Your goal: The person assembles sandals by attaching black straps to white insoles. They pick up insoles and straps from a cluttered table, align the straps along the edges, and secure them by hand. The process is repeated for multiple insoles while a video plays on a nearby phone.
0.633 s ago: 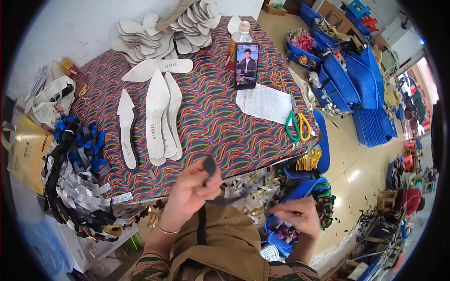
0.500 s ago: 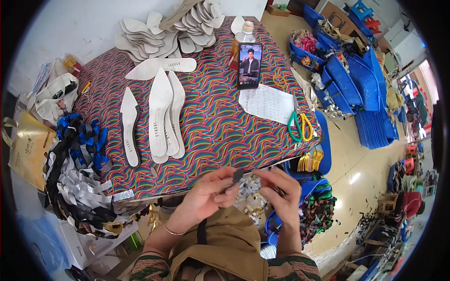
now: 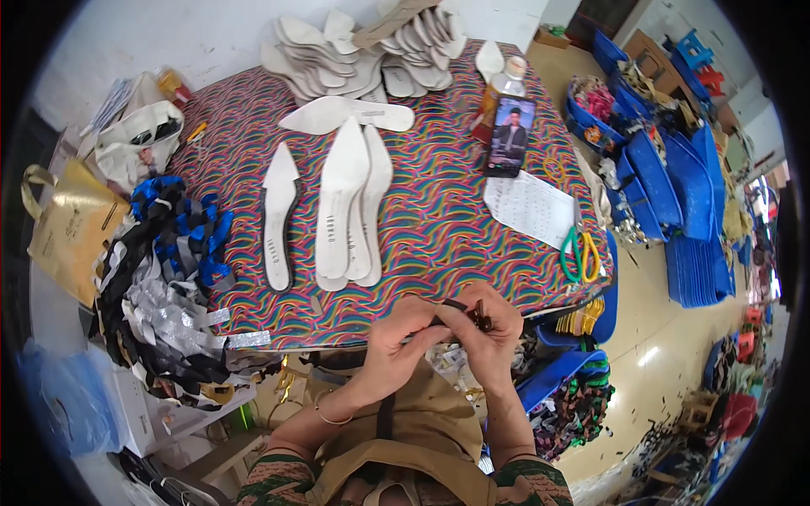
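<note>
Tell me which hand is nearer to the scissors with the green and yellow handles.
Right. The right hand is below and to the left of the scissors in the picture; the left hand is farther left, on the far side of the right hand.

Beyond the right hand [image 3: 491, 336], a phone [image 3: 510, 139] stands in front of a bottle [image 3: 509, 83], with blue bins [image 3: 693, 181] farther right. Well to the left of the left hand [image 3: 398, 344] is a golden bag [image 3: 78, 232].
</note>
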The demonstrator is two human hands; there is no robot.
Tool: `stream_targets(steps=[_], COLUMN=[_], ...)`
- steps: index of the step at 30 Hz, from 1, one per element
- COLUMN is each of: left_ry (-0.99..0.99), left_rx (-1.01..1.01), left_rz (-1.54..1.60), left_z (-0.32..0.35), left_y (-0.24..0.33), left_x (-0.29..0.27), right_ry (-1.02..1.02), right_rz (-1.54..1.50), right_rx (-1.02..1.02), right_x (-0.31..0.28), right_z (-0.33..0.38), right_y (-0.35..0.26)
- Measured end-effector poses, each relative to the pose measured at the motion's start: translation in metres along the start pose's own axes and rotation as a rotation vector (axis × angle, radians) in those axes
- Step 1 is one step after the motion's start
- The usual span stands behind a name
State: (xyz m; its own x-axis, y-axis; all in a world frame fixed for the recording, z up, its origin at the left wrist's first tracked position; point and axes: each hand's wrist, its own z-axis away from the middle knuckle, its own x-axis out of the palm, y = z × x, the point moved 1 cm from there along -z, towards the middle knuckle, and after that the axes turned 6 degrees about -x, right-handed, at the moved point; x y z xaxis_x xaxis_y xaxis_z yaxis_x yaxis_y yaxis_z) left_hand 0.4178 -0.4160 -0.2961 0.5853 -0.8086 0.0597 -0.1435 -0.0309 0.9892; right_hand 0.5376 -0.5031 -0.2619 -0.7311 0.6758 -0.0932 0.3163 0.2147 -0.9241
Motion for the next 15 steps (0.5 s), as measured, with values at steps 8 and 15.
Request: stream_targets(steps=[8,15], left_ry=[0.094,0.081], left_rx=[-0.27,-0.235], left_rz=[0.245,0.128], left_z=[-0.001,-0.01], left_y=[-0.004,-0.002], left_x=[-0.029,-0.068], right_ry=[0.154,0.178], right_rz=[-0.61,-0.568], right_rx=[0.401,0.352], right_x=[0.053,0.063], right_z=[-0.01,-0.02], right_y=[0.019,0.027])
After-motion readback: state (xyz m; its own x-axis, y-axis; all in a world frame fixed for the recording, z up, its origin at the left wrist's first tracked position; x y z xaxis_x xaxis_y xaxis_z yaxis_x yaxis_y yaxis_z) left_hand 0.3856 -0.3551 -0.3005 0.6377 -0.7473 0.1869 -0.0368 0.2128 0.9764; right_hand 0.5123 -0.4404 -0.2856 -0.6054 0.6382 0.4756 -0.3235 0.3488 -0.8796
